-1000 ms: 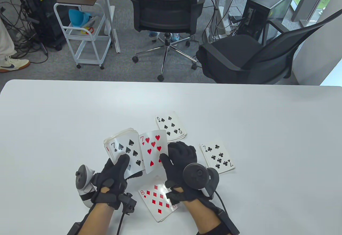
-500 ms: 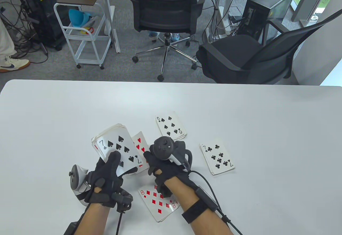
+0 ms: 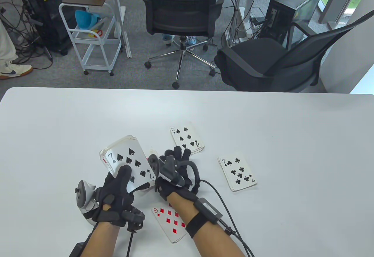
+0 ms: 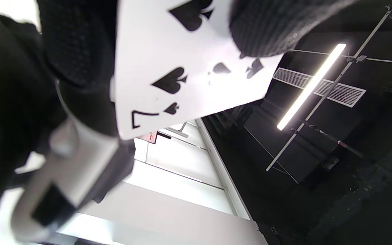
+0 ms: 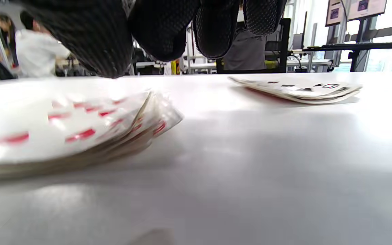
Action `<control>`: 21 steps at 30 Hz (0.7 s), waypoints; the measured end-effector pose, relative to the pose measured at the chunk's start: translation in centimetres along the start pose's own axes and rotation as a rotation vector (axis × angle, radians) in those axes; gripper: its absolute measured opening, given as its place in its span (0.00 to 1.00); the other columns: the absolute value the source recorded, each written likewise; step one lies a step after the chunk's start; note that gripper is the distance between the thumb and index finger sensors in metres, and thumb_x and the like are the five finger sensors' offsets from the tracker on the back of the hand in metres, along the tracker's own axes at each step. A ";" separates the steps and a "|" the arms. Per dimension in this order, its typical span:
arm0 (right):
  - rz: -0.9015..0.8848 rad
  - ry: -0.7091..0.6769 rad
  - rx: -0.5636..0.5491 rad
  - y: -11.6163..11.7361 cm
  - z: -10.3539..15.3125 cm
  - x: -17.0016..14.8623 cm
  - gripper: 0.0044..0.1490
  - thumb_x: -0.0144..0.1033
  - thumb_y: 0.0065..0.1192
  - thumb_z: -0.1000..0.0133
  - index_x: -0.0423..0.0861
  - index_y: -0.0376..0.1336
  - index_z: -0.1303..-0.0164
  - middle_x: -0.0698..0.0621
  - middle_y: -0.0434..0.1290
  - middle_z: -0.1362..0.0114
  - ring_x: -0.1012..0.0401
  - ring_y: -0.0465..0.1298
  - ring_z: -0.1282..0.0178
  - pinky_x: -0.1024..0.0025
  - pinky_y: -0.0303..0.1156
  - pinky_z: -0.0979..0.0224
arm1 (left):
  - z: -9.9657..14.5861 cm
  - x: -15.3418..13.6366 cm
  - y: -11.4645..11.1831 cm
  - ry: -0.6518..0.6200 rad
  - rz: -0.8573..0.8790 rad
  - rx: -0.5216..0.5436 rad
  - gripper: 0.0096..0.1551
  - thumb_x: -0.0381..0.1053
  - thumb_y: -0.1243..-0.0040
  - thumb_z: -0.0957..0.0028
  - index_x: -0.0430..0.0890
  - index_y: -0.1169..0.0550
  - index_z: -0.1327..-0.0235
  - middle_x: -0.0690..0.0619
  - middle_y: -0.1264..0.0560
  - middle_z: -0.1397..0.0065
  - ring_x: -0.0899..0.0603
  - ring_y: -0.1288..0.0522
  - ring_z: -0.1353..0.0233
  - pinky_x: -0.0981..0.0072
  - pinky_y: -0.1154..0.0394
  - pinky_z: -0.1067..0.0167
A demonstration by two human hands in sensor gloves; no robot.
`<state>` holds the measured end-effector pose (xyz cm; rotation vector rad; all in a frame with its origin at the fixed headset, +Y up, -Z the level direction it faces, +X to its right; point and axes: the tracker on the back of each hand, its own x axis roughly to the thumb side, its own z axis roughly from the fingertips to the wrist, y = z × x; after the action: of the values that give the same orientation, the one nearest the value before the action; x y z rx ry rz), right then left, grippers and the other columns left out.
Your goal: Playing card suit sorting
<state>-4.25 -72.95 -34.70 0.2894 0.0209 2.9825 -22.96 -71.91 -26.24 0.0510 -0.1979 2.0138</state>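
The diamonds pile (image 3: 172,220), with the eight of diamonds on top, lies flat on the white table (image 3: 292,140), nearest the person and partly under the right forearm. Just past it on the left, the left hand (image 3: 117,198) holds the deck (image 3: 128,162) up off the table, with the seven of spades facing up; in the left wrist view the thumb (image 4: 267,27) presses on that card's face and the other fingers curl under the deck, so the hand is wrapped around it. Right beside the deck, the right hand (image 3: 175,172) is low over the table. In the right wrist view its fingertips (image 5: 162,30) hang just above the hearts pile (image 5: 80,136) and pinch nothing there, but I cannot tell if they touch it. A little farther and off to the right of the deck lies the clubs pile (image 3: 237,173), with the seven of clubs on top. The spades pile (image 3: 187,138), with the six of spades on top, is farthest from the person. The seven of spades looks like the next card to go. The hearts pile is messy and spread out, so a brushing finger could push cards off it. The deck is tilted, so a loose thumb could let cards slide out.
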 end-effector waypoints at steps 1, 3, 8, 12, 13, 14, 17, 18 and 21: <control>-0.046 0.005 -0.018 -0.4 0.5 -0.8 0.25 0.53 0.68 0.41 0.44 0.69 0.47 0.40 0.60 0.22 0.36 0.50 0.17 0.26 0.40 0.24 | 0.0 -0.1 0.0 0.003 -0.003 0.001 0.31 0.62 0.37 0.43 0.52 0.28 0.30 0.52 0.22 0.31 0.42 0.17 0.35 0.54 0.13 0.50; -0.142 0.005 -0.073 -1.6 1.8 -2.8 0.26 0.54 0.65 0.40 0.44 0.69 0.48 0.40 0.61 0.23 0.35 0.50 0.17 0.26 0.40 0.25 | 0.0 -0.3 -0.1 0.011 -0.008 -0.001 0.31 0.62 0.37 0.43 0.52 0.28 0.30 0.52 0.22 0.31 0.41 0.17 0.36 0.54 0.13 0.50; -0.415 -0.056 -0.277 -4.1 5.9 -7.4 0.28 0.55 0.63 0.40 0.43 0.70 0.46 0.39 0.62 0.23 0.35 0.52 0.17 0.25 0.40 0.25 | 0.0 -1.2 -0.5 0.048 -0.046 -0.004 0.31 0.62 0.37 0.43 0.51 0.29 0.30 0.52 0.22 0.31 0.41 0.17 0.36 0.54 0.13 0.50; -0.558 -0.123 -0.388 -5.0 7.5 -8.6 0.28 0.55 0.62 0.40 0.43 0.70 0.45 0.40 0.63 0.23 0.36 0.53 0.18 0.26 0.44 0.25 | 0.1 -2.1 -0.8 0.088 -0.090 -0.017 0.31 0.62 0.37 0.43 0.51 0.29 0.30 0.51 0.22 0.31 0.41 0.17 0.36 0.54 0.13 0.50; -0.591 -0.141 -0.410 -5.3 7.8 -8.6 0.29 0.56 0.62 0.41 0.44 0.70 0.44 0.41 0.63 0.23 0.36 0.54 0.18 0.27 0.44 0.24 | 0.1 -2.3 -0.9 0.100 -0.104 -0.021 0.31 0.62 0.37 0.43 0.51 0.29 0.30 0.51 0.22 0.31 0.41 0.17 0.36 0.54 0.13 0.50; -0.620 -0.158 -0.445 -5.5 8.2 -8.5 0.29 0.56 0.62 0.41 0.44 0.69 0.44 0.41 0.63 0.23 0.36 0.54 0.18 0.27 0.45 0.24 | 0.1 -2.7 -0.9 0.114 -0.119 -0.025 0.31 0.62 0.37 0.43 0.51 0.29 0.30 0.51 0.22 0.31 0.41 0.17 0.36 0.54 0.13 0.50; -0.629 -0.204 -0.510 -5.9 9.0 -8.0 0.30 0.57 0.61 0.41 0.44 0.69 0.42 0.42 0.64 0.24 0.37 0.56 0.18 0.28 0.47 0.24 | 0.1 -3.3 -1.2 0.137 -0.148 -0.039 0.31 0.61 0.37 0.43 0.51 0.29 0.30 0.51 0.22 0.31 0.41 0.17 0.36 0.54 0.13 0.50; -0.621 -0.220 -0.517 -5.9 9.2 -7.7 0.31 0.57 0.61 0.42 0.45 0.68 0.41 0.42 0.64 0.24 0.37 0.56 0.18 0.28 0.47 0.24 | 0.1 -3.4 -1.2 0.143 -0.157 -0.045 0.31 0.61 0.37 0.43 0.51 0.29 0.30 0.51 0.22 0.31 0.41 0.17 0.36 0.54 0.13 0.50; -0.574 -0.254 -0.497 -5.6 9.5 -6.7 0.35 0.60 0.61 0.42 0.44 0.65 0.37 0.41 0.62 0.22 0.37 0.55 0.18 0.28 0.47 0.24 | 0.3 -3.7 -1.6 0.153 -0.174 -0.067 0.31 0.61 0.36 0.43 0.51 0.28 0.30 0.52 0.22 0.31 0.41 0.17 0.36 0.54 0.13 0.50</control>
<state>4.87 -68.35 -26.79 0.4926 -0.5537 2.2690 -19.88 -74.58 -26.17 -0.1241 -0.1578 1.8277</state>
